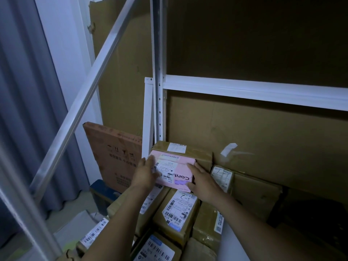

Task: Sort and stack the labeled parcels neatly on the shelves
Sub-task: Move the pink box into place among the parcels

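A pink labeled parcel (176, 167) lies on top of the stacked boxes on the shelf, in front of a brown taped box (195, 154) with a white label. My left hand (146, 173) holds the pink parcel's left end, fingers wrapped over its label. On the parcel's right end lies my right hand (202, 178), fingers over the top and near edge. Below it sit brown cartons with barcode labels, one marked "3-2" (179, 210) and another (222, 176) to the right.
The white metal shelf upright (157, 91) and crossbeam (263, 90) frame the bay, backed by cardboard. A diagonal metal bar (90, 87) crosses at left. A reddish flat carton (114, 157) leans by the shelf. More labeled parcels (156, 249) crowd the bottom.
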